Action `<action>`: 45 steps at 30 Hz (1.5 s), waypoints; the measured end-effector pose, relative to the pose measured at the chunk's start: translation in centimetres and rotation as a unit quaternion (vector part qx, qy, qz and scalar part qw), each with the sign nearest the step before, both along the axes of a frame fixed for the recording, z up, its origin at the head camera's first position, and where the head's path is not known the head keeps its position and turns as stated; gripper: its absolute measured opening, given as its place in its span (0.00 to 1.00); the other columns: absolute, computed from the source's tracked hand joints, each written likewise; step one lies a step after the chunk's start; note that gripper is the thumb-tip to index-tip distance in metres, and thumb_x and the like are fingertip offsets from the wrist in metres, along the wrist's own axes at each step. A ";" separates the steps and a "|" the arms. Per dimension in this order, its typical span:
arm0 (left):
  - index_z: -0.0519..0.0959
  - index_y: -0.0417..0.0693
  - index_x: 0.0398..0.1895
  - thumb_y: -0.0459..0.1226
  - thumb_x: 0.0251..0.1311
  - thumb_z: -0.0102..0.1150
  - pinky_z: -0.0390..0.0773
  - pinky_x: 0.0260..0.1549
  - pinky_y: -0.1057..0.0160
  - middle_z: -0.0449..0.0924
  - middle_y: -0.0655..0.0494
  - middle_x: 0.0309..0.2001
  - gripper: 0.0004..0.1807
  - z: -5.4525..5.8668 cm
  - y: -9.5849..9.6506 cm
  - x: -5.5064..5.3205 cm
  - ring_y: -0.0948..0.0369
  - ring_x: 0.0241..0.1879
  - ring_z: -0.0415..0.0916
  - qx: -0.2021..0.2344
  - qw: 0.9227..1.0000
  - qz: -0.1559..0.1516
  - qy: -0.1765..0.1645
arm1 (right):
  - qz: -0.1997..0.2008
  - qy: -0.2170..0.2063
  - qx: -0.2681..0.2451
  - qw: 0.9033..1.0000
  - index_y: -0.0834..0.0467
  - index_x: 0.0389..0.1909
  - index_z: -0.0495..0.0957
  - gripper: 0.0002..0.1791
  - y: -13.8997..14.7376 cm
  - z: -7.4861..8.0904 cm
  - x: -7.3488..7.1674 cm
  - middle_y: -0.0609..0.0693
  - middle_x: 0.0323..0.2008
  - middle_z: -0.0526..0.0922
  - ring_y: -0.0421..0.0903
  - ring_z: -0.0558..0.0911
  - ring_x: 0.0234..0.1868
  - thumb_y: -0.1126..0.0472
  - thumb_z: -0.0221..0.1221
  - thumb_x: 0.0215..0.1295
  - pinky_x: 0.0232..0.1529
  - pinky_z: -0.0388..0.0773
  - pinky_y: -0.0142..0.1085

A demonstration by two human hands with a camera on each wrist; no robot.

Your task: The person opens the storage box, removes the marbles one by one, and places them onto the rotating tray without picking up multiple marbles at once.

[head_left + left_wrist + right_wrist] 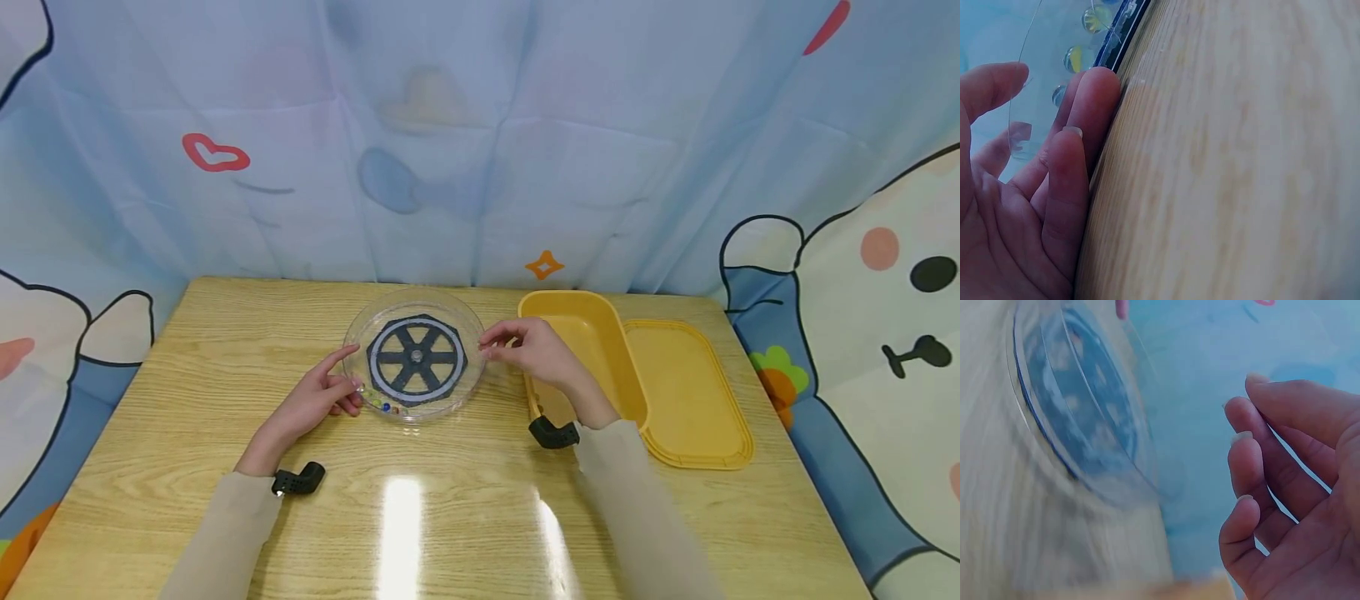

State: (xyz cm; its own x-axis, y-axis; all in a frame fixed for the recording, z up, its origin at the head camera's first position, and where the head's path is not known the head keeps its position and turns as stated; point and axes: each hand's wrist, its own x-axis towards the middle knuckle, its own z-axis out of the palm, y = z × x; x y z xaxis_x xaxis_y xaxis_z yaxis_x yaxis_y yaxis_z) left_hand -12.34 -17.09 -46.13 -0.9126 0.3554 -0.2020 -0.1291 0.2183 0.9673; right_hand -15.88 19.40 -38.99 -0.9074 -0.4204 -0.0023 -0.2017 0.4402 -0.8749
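A clear round dish (450,304) lies on the wooden table with a dark wheel-shaped disc (393,357) in its middle. Several small coloured marbles (386,407) gather inside its lower left edge; glassy ones with yellow swirls show in the left wrist view. My left hand (318,396) grips the dish's left rim, thumb over the edge and index finger stretched along it. Beside the right rim, my right hand (536,354) hovers with thumb and index fingertips close together. In the right wrist view, nothing shows between the right fingers (1244,465), and they stand apart from the dish.
Under and beyond my right forearm sits a yellow tray (573,304) with raised walls. Its flat yellow lid (693,392) lies to the right, partly beneath the tray's edge. A printed blue curtain (465,150) hangs behind the wooden table (337,533).
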 end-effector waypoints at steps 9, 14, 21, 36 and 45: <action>0.51 0.52 0.80 0.37 0.75 0.51 0.78 0.30 0.62 0.83 0.41 0.35 0.34 0.0 0.0 0.0 0.52 0.31 0.83 -0.006 1.000 -0.001 0.004 | -0.001 0.004 0.023 1.000 0.63 0.41 0.86 0.08 4.3 0.6 -0.7 0.53 0.39 0.86 0.50 0.79 0.39 0.64 0.67 0.65 0.39 0.77 0.36; 0.51 0.52 0.80 0.37 0.75 0.51 0.78 0.30 0.62 0.83 0.41 0.35 0.34 0.0 0.0 0.0 0.52 0.31 0.83 -0.008 1.000 -0.001 0.005 | 0.011 -0.020 0.044 0.999 0.63 0.41 0.86 0.07 6.1 -0.1 -1.2 0.52 0.37 0.86 0.50 0.80 0.38 0.65 0.67 0.64 0.39 0.76 0.37; 0.51 0.53 0.80 0.38 0.75 0.51 0.78 0.31 0.62 0.83 0.41 0.35 0.34 0.0 0.0 0.0 0.52 0.32 0.83 -0.007 1.000 -0.001 0.002 | 0.015 -0.082 0.036 0.996 0.65 0.39 0.85 0.08 7.8 -1.8 -1.7 0.53 0.36 0.86 0.50 0.81 0.37 0.66 0.69 0.61 0.38 0.77 0.38; 0.51 0.52 0.80 0.37 0.75 0.52 0.79 0.31 0.62 0.83 0.40 0.34 0.35 0.1 0.1 0.0 0.52 0.31 0.84 0.000 1.000 0.002 -0.002 | 0.123 -0.164 0.133 0.970 0.64 0.36 0.85 0.09 8.2 -3.3 -2.2 0.48 0.30 0.86 0.43 0.82 0.32 0.66 0.72 0.56 0.39 0.77 0.34; 0.51 0.52 0.80 0.38 0.75 0.51 0.80 0.31 0.62 0.83 0.41 0.34 0.35 0.0 0.0 0.1 0.53 0.31 0.84 0.003 1.000 0.001 -0.001 | 0.131 -0.144 0.184 0.963 0.59 0.29 0.86 0.06 7.6 -3.6 -2.1 0.45 0.24 0.82 0.43 0.76 0.27 0.66 0.74 0.51 0.33 0.73 0.35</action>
State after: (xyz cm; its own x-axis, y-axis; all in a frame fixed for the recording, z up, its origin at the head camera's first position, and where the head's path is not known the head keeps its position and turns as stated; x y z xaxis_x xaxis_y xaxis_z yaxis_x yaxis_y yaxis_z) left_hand -12.29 -17.11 -46.15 -0.9128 0.3551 -0.2019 -0.1317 0.2121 0.9683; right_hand -17.99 27.05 -42.57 -0.7094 -0.5577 -0.4309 -0.1209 0.6987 -0.7051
